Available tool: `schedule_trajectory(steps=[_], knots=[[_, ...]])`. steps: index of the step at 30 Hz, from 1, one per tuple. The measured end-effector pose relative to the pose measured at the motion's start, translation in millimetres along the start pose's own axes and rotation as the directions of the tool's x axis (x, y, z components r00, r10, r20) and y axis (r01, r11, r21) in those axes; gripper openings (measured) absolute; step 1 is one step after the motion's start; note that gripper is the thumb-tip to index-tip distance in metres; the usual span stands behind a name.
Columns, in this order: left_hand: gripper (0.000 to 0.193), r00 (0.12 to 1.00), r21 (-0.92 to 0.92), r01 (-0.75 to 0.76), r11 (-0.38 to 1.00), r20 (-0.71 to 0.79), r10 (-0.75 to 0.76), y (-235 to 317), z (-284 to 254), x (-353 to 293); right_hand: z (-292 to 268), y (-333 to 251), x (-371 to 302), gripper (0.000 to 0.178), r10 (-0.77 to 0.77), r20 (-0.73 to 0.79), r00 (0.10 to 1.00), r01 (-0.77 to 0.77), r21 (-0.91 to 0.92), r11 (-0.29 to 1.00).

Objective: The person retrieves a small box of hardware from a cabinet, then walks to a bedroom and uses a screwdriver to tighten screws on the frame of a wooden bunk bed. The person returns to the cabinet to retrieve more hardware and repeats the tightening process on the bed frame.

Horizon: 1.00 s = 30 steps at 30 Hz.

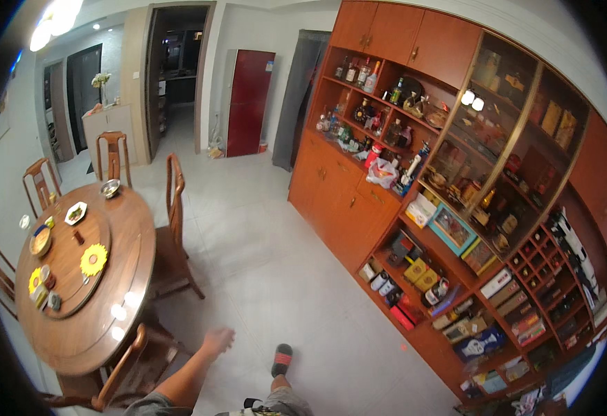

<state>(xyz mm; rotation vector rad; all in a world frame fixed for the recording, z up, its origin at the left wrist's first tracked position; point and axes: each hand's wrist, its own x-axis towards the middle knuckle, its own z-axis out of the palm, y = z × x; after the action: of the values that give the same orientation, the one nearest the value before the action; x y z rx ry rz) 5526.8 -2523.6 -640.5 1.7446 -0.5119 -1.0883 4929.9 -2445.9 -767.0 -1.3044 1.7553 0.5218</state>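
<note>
My left hand point(218, 342) reaches out over the floor at the lower middle, its fingers loosely apart and holding nothing. It touches no object; the nearest thing is a wooden chair point(125, 367) to its left, pulled up to the round dining table point(137, 229). To the right of the hand, my foot in a dark slipper with a red strap point(283, 359) is on the pale tiles. My right hand is out of the picture.
The table carries a turntable point(102, 277) with yellow flower-shaped mats, bowls and jars. Another chair point(172, 243) juts from its right side. A tall wooden cabinet point(338, 208) full of bottles and boxes lines the right. A red refrigerator point(250, 104) and an open doorway stand ahead.
</note>
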Motion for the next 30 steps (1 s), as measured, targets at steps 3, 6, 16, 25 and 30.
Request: schedule_trajectory(steps=[3,6,16,25,30], knots=[[0.019,0.986,-0.268,-0.142,0.953,0.051,0.161,128.0,36.6,105.8,-45.4,-118.2,82.9,0.031,-0.033,0.013,0.999,0.033,-0.010,0.999],[0.018,0.961,-0.373,-0.147,0.916,0.166,0.222,201.3,36.4,186.9,-102.0,-268.3,182.1,0.031,-0.153,0.026,0.988,0.155,-0.132,0.979],[0.020,0.991,-0.309,-0.115,0.944,0.022,0.128,379.6,-156.4,409.4,-469.2,-1040.2,413.8,0.015,-0.817,-0.426,0.388,0.918,0.099,0.385],[0.014,0.903,-0.425,-0.345,0.837,-0.393,0.173,513.3,-374.8,695.8,-409.4,-1226.0,530.3,0.017,-0.513,0.005,0.859,0.468,-0.415,0.780],[0.014,0.849,-0.325,-0.359,0.875,-0.503,0.162,550.3,-519.5,772.9,-279.2,-1443.7,456.6,0.027,-0.385,0.347,0.855,0.517,-0.516,0.683]])
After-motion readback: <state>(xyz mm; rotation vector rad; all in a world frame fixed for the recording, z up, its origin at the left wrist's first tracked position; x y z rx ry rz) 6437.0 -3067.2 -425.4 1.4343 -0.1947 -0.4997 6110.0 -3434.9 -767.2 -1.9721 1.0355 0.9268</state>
